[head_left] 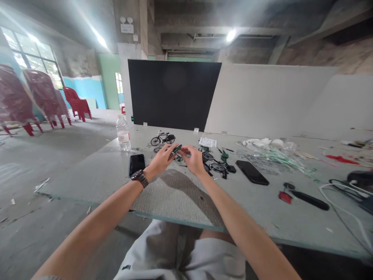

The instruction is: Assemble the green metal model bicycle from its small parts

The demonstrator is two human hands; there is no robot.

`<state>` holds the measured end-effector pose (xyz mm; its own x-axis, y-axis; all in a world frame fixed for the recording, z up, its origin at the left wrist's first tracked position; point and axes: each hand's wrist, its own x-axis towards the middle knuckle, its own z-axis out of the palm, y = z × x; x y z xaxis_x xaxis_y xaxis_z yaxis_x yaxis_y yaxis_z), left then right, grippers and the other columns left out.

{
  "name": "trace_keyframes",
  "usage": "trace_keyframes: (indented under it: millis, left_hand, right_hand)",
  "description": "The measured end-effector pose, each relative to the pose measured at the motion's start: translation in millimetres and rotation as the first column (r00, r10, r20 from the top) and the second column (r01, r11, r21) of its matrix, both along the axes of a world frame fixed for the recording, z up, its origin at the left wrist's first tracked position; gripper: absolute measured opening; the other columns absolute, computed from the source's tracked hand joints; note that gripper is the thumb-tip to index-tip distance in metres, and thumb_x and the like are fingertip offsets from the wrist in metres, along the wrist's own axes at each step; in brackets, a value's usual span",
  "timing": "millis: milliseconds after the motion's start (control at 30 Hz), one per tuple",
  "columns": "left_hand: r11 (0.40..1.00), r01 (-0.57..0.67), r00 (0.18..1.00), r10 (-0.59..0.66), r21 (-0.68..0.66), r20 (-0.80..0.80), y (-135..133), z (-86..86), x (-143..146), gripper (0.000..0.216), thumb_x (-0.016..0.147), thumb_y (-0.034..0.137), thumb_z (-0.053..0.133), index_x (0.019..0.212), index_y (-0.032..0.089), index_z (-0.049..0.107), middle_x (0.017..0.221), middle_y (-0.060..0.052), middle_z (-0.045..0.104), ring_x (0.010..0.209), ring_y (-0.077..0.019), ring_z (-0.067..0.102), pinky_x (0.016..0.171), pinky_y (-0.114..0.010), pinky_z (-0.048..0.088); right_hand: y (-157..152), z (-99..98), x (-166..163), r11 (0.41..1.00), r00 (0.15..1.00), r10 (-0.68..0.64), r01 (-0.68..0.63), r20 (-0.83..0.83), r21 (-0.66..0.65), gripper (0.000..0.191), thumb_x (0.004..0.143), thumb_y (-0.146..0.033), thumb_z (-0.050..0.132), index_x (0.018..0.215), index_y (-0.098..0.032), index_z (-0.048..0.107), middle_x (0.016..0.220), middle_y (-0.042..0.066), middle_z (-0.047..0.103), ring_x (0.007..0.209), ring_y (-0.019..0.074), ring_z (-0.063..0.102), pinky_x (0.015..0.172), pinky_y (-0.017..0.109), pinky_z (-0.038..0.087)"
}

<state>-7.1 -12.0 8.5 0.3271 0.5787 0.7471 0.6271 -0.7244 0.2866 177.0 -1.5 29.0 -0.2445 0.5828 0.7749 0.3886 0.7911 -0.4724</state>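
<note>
My left hand [163,159], with a dark watch on its wrist, is closed around a small dark green model part [176,148] above the table. Close beside it, my right hand [192,158] has its fingers pinched together at the part's right end; whatever is between them is too small to make out. Just beyond my hands a finished-looking black miniature bicycle [163,138] stands upright. Loose black bicycle parts [218,167], with small wheels among them, lie to the right of my right hand. A small green piece [224,155] lies with them.
A water bottle [123,134] and a phone [136,164] are on the left. Right of the parts lie another phone [252,172], a black-handled tool [310,199], clear plastic scraps [276,157] and a white cable [346,210]. A printed sheet [208,142] lies behind. A black panel [175,93] stands at the back.
</note>
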Motion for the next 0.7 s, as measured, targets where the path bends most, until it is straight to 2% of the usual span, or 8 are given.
trace_keyframes:
  millis: [100,233,300,533,700]
  left_hand:
    - [0.999,0.016,0.992,-0.011,-0.043,0.127,-2,2.9,4,0.044,0.099,0.031,0.052,0.142,0.021,0.049,0.126,-0.013,0.063,0.113,-0.0236,0.062,0.097,-0.038,0.051]
    - [0.988,0.05,0.961,-0.007,-0.149,0.275,-3,4.0,10,0.037,0.096,0.036,0.054,0.127,0.016,0.059,0.102,-0.008,0.071,0.081,-0.0173,0.067,0.076,-0.03,0.056]
    - [0.979,0.098,0.945,-0.035,-0.18,0.325,-3,3.3,12,0.034,0.096,0.038,0.053,0.121,0.016,0.062,0.096,-0.006,0.07,0.073,-0.0153,0.065,0.069,-0.027,0.056]
    - [0.934,0.249,0.844,-0.08,-0.256,0.53,-3,0.0,16,0.035,0.092,0.048,0.057,0.104,0.015,0.062,0.079,-0.002,0.066,0.059,-0.0129,0.061,0.055,-0.024,0.053]
    - [0.925,0.25,0.836,-0.057,-0.285,0.546,-4,-1.3,18,0.031,0.084,0.043,0.07,0.094,0.015,0.062,0.074,-0.002,0.066,0.057,-0.0138,0.063,0.055,-0.025,0.053]
  right_hand:
    - [2,0.1,0,1.0,1.0,0.002,-0.002,-0.009,0.001,0.031,0.095,-0.051,0.056,0.096,-0.022,0.068,0.094,0.01,0.075,0.085,0.0251,0.072,0.082,0.039,0.058]
    - [1,0.8,0,0.999,1.0,0.014,-0.013,-0.007,0.031,0.029,0.096,-0.048,0.056,0.103,-0.022,0.066,0.099,0.01,0.075,0.088,0.0248,0.072,0.084,0.039,0.058]
    - [0,2.1,0,0.998,1.0,-0.003,0.002,0.013,0.057,0.028,0.097,-0.047,0.055,0.103,-0.022,0.066,0.099,0.01,0.075,0.088,0.0246,0.071,0.085,0.04,0.057]
    - [-10,8.4,1,0.985,0.997,-0.035,0.023,0.067,0.168,0.024,0.1,-0.039,0.051,0.107,-0.024,0.068,0.105,0.009,0.075,0.096,0.0246,0.07,0.089,0.039,0.055]
    - [-12,11.8,1,0.956,0.994,-0.071,0.043,0.087,0.289,0.018,0.1,-0.034,0.053,0.105,-0.024,0.068,0.1,0.008,0.075,0.095,0.0238,0.07,0.086,0.037,0.055]
